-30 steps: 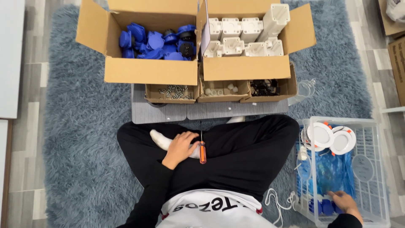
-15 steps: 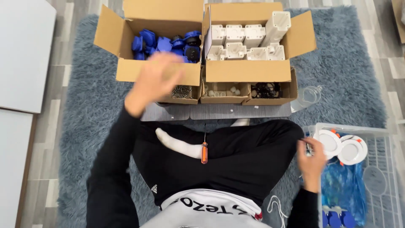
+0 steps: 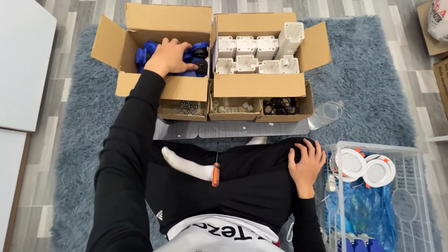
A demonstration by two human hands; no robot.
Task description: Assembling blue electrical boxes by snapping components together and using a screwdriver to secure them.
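Blue plastic parts (image 3: 196, 51) at eleven o'clock now lie under the left hand (image 3: 168, 57), newly reached in, grip hidden; right hand (image 3: 305, 163) rests flat, empty.

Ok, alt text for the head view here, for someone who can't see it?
Seated person's left hand reaches into a cardboard box of blue plastic parts; right hand rests flat on the black-trousered knee. An orange-handled screwdriver lies on the lap.

Bright, even indoor light with soft, faint shadows, sharp focus throughout, and slight wide-angle bending at the edges.
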